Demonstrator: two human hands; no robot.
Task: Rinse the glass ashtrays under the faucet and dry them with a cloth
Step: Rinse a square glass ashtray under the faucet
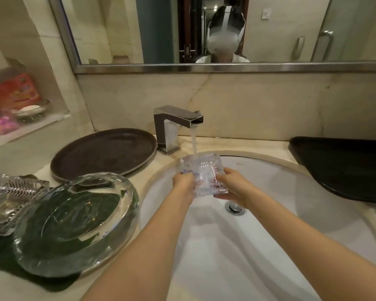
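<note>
Both hands hold one square cut-glass ashtray [201, 173] above the white sink basin [291, 192], near the centre of the view. Left hand [182, 183] grips the ashtray's 9 o'clock edge, fingers curled round it. Right hand [232, 185] grips the 3 o'clock edge, fingers curled under the glass and thumb on top. The ashtray is tilted, its far edge raised toward 12 o'clock.

Water [193, 142] runs from the spout of the square chrome faucet [174, 127], which stands at 12 o'clock from the hands on the counter rim. The stream lands on the far left part of the held ashtray. The drain [234, 207] lies in the basin just at 5 o'clock from the right hand.

At 9 o'clock, on the beige stone counter [41, 170], a large round glass ashtray [74, 227] rests on a dark green cloth [41, 285]. Whether it lies flat or leans cannot be told. At 9 o'clock of it, touching or overlapping its edge, sits a smaller faceted glass ashtray [11, 198].

A round dark brown tray [104, 153] lies on the counter at 10 o'clock from the hands, just beside the faucet base. A black tray [345, 166] lies at 3 o'clock, its edge overhanging the basin rim.

A wall niche at the 9 o'clock frame edge holds a red packet [13, 90], blurred. The mirror [226, 29] at 12 o'clock reflects the person wearing a white headset.
</note>
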